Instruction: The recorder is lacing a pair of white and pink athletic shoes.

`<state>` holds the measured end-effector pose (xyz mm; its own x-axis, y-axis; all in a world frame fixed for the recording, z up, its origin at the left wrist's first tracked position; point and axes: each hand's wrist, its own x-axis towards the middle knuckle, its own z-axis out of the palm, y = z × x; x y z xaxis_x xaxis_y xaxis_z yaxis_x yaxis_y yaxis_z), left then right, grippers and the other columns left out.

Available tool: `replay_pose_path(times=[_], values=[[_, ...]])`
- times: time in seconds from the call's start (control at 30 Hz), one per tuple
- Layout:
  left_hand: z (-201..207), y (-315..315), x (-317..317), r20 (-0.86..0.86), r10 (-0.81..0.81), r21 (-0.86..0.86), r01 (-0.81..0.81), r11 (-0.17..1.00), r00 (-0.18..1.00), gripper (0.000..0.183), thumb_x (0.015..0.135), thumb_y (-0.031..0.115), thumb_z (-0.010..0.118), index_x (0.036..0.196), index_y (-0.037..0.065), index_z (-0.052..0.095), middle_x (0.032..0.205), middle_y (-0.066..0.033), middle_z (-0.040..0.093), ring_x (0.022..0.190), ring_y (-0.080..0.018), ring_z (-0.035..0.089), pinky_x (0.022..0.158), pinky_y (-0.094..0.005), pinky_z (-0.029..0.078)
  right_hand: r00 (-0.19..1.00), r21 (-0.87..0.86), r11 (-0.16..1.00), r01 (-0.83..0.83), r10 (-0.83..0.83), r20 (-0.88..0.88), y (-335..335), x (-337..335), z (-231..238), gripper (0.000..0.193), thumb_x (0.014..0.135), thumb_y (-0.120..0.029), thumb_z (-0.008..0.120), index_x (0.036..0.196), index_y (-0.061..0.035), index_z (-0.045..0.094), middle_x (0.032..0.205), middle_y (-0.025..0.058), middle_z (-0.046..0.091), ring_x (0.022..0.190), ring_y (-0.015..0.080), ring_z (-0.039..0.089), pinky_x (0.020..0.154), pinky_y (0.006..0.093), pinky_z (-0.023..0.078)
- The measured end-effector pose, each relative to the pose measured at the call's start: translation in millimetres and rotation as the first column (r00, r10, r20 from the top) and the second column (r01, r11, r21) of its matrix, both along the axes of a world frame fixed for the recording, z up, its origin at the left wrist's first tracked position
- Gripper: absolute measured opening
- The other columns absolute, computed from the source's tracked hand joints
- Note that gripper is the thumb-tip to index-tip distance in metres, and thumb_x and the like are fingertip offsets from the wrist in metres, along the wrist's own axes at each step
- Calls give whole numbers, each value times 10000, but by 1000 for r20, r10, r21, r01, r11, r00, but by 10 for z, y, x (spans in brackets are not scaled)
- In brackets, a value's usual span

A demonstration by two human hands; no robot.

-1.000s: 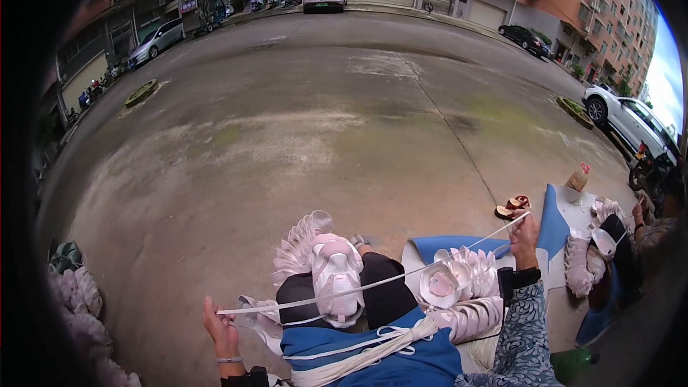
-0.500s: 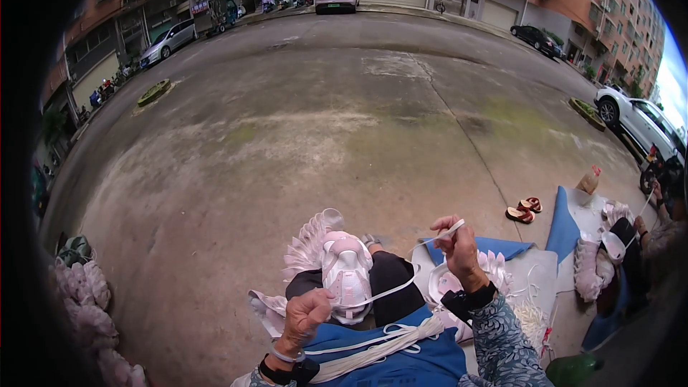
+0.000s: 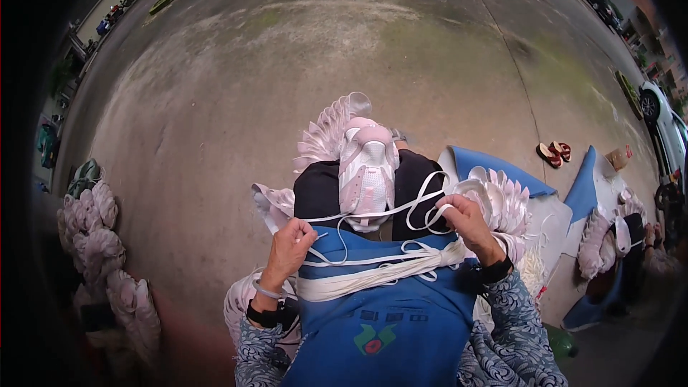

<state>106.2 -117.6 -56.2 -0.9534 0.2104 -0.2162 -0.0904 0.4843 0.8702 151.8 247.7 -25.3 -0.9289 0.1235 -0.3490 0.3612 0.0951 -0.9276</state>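
A pink-and-white shoe upper point(image 3: 367, 175) lies between my knees, toe pointing away from me. A white shoelace point(image 3: 326, 218) crosses its near end and runs between my hands, looping loosely on the right. My left hand point(image 3: 292, 244) is closed in a pinch on the lace, with a lace tip poking out beside the fingers. To the right of the upper, my right hand point(image 3: 469, 221) pinches the other part of the lace. Across the blue apron point(image 3: 387, 322) on my lap lies a tied bundle of white laces point(image 3: 380, 272).
Nested shoe uppers point(image 3: 330, 129) stand beyond my left knee, and more uppers point(image 3: 502, 197) sit by my right hand. Piled uppers point(image 3: 93, 229) are at far left. Red sandals point(image 3: 554, 153) lie on the concrete. At far right, another person's hand point(image 3: 651, 233) is near more uppers.
The view has tilted down toward my lap. My right hand has come down from its raised position, and the lace, stretched toward it before, now hangs in slack loops.
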Motion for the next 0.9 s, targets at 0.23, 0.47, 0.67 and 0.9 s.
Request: replay_pose_path(times=[0.23,0.47,0.67,0.9], values=[[40,-147,57,-56,-83,-298,63,952,995,116,816,120,605,888,31,584,733,-188,629,680,-352,628,632,-416,490,960,281,919,-278,263,90,111,24,155,210,825,-119,568,982,6,629,746,0,577,663,80,497,597,224,399],[75,-312,53,-53,18,-258,-31,966,998,164,813,154,630,920,36,592,693,-182,605,692,-334,636,615,-400,483,939,425,841,-336,336,77,306,-56,280,219,868,-161,550,878,42,630,709,82,618,672,157,574,623,284,456],[38,-223,130,10,-30,-278,32,960,999,173,834,183,644,914,42,581,708,-190,607,681,-345,627,617,-401,482,927,369,855,-364,371,55,159,-49,192,226,924,-167,530,899,39,620,723,71,619,679,136,571,636,266,456],[-141,-212,188,-13,-25,-215,22,976,1000,140,819,135,643,846,14,578,616,-90,537,572,-177,534,551,-320,434,816,-30,894,-447,394,-422,-152,-65,990,134,899,-41,528,928,15,646,838,71,645,780,165,607,722,278,472]])
